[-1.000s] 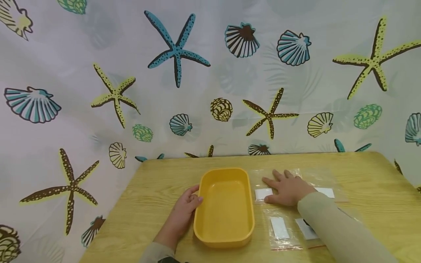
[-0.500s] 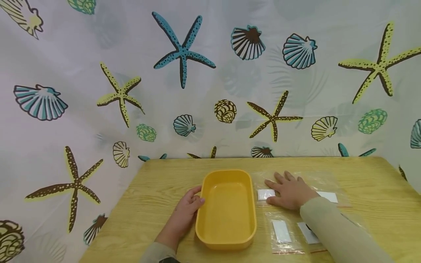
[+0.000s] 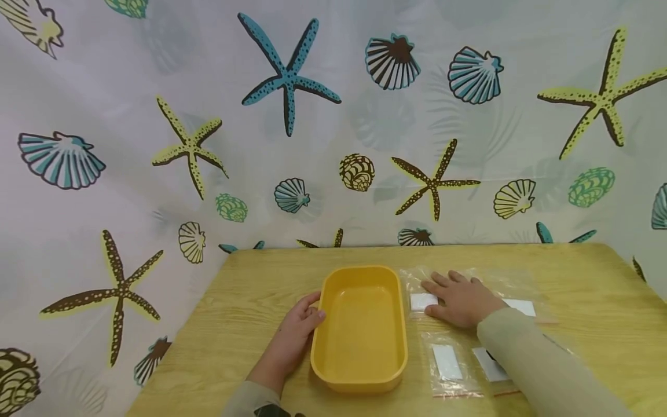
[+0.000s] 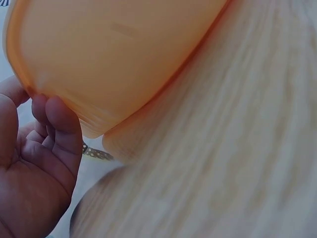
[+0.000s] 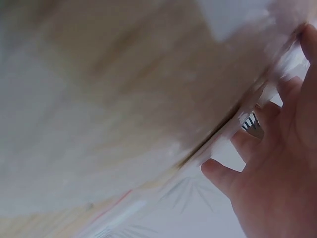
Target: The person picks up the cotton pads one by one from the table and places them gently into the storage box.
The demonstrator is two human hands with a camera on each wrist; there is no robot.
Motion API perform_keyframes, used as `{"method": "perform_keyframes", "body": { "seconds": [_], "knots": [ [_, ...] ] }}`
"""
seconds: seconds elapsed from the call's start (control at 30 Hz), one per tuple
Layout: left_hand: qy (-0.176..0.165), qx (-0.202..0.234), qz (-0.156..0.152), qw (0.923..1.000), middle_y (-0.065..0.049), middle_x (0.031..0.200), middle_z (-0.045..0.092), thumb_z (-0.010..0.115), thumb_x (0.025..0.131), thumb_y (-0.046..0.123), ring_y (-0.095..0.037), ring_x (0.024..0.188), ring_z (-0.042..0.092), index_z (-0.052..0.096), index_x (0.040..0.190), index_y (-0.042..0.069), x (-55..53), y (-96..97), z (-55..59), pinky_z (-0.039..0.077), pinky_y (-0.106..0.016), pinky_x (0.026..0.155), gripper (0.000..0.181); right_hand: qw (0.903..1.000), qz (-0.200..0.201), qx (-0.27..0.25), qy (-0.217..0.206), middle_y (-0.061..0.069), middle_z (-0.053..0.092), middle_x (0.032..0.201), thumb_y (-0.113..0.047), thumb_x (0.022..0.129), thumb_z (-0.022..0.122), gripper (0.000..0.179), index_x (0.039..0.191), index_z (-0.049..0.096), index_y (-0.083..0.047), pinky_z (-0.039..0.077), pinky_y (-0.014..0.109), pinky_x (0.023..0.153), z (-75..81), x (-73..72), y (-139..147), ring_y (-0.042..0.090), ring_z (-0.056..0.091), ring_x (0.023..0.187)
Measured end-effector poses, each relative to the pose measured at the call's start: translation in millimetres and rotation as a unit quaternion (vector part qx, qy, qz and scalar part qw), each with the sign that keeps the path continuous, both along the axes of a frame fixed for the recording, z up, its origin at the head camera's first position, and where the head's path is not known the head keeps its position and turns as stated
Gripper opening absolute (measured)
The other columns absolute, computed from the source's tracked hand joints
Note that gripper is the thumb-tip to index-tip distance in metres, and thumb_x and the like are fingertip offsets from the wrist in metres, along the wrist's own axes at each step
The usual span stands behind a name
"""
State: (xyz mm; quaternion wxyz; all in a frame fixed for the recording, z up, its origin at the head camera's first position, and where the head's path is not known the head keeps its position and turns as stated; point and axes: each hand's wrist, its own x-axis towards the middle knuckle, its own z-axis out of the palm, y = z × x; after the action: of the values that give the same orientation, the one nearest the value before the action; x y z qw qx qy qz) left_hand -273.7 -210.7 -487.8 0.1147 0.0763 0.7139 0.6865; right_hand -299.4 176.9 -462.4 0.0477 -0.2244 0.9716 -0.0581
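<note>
In the head view, pinches the left rim of a yellow tub (image 3: 359,339) in the left hand (image 3: 296,329), with the thumb at the edge and the fingers against the outer wall. Stands upright on the wooden table (image 3: 266,284), just right of that hand and between both hands. Rests the right hand (image 3: 462,301) on a clear bag (image 3: 414,278), with fingers spread apart and gripping nothing. Just right of this hand, shows a second bag (image 3: 513,284); nearer the body, a third bag (image 3: 465,379) and a fourth bag (image 3: 502,387), partly under the right sleeve (image 3: 547,362); inside all, white slips (image 3: 446,362). Beyond both hands, hangs printed with starfish and shells: a curtain (image 3: 323,226).

In the left wrist view, shows curled fingers (image 4: 63,124) touching the tub's wall.

In the right wrist view, shows spread fingers beside shiny plastic, too blurred to tell which bag.
</note>
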Motion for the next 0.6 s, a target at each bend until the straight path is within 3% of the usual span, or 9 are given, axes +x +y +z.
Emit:
{"method": "perform_keyframes", "body": {
  "seconds": [0.27, 0.47, 0.6],
  "knots": [
    [0.005, 0.001, -0.005, 1.0000, -0.019, 0.107, 0.061, 0.058, 0.104, 0.021, -0.023, 0.092, 0.063, 0.038, 0.154, 0.011, 0.0, 0.0, -0.3, 0.055, -0.033, 0.081, 0.054, 0.9998, -0.007, -0.007, -0.018, 0.006, 0.033, 0.162, -0.051, 0.105, 0.046, 0.061, 0.158, 0.039, -0.022, 0.023, 0.072, 0.109, 1.8, -2.2, 1.8, 0.046, 0.029, 0.145],
    [0.006, 0.002, -0.001, 1.0000, -0.015, 0.103, 0.062, 0.058, 0.104, 0.021, -0.023, 0.090, 0.063, 0.039, 0.153, 0.012, -0.1, -0.2, 0.0, 0.055, -0.033, 0.080, 0.053, 0.9996, 0.010, 0.007, 0.027, 0.007, 0.044, 0.156, -0.028, 0.108, 0.047, 0.046, 0.152, 0.049, -0.016, 0.036, 0.070, 0.103, 1.2, -5.0, 2.0, 0.044, 0.040, 0.139],
    [0.012, -0.002, 0.000, 0.9999, -0.015, 0.102, 0.062, 0.058, 0.104, 0.021, -0.023, 0.088, 0.063, 0.040, 0.153, 0.011, 0.2, -0.6, -0.2, 0.055, -0.032, 0.080, 0.053, 0.9988, 0.015, 0.007, 0.046, 0.007, 0.051, 0.151, -0.025, 0.108, 0.047, 0.042, 0.148, 0.054, -0.013, 0.038, 0.068, 0.103, 0.4, -6.9, 2.1, 0.043, 0.042, 0.138]
  ]
}}
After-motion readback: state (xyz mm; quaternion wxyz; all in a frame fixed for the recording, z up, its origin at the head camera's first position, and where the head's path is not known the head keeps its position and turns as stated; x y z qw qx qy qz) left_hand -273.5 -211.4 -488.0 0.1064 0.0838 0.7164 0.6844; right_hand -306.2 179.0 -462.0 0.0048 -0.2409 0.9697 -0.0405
